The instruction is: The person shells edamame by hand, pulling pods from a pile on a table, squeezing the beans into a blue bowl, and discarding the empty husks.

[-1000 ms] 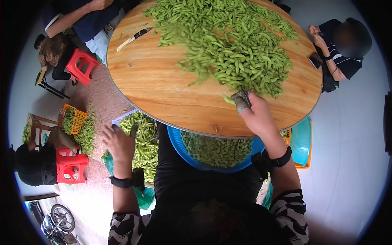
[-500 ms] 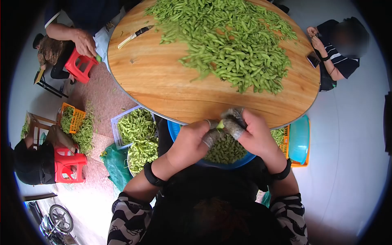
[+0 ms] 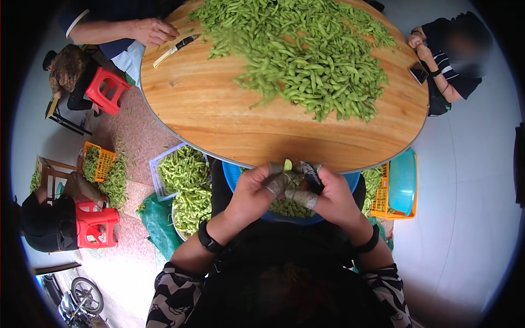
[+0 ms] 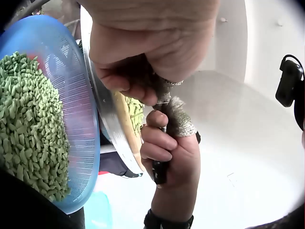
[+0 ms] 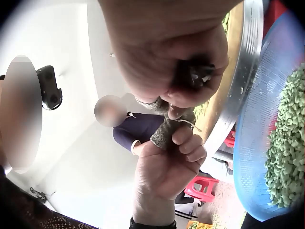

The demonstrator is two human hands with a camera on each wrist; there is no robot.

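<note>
Over the near table edge, my two hands meet fingertip to fingertip. My left hand (image 3: 249, 191) pinches a green soybean pod (image 3: 288, 164), its tip showing above the thumb. Curled fingers of my right hand (image 3: 336, 198) grip a black-handled tool (image 4: 160, 171); its working end is hidden between the hands. Grey wrappings (image 4: 182, 121) cover the thumbs and some fingers. Directly below the hands, a blue mesh basket (image 4: 78, 143) holds many shelled green beans (image 4: 33, 129). A large heap of pods (image 3: 322, 71) covers the far part of the round wooden table (image 3: 219, 120).
A knife (image 3: 175, 51) lies at the table's left, near another person's hand (image 3: 155, 33). Pods fill a white crate (image 3: 158, 169) at lower left, beside a green bag (image 3: 158, 224). An orange crate (image 3: 378, 205) with a teal basket (image 3: 403, 180) stands right. Someone sits at far right.
My right hand came back from the pod heap with a pod, and my left hand swung in from the left to meet it. The pod is now between the hands, slightly closer to the left.
</note>
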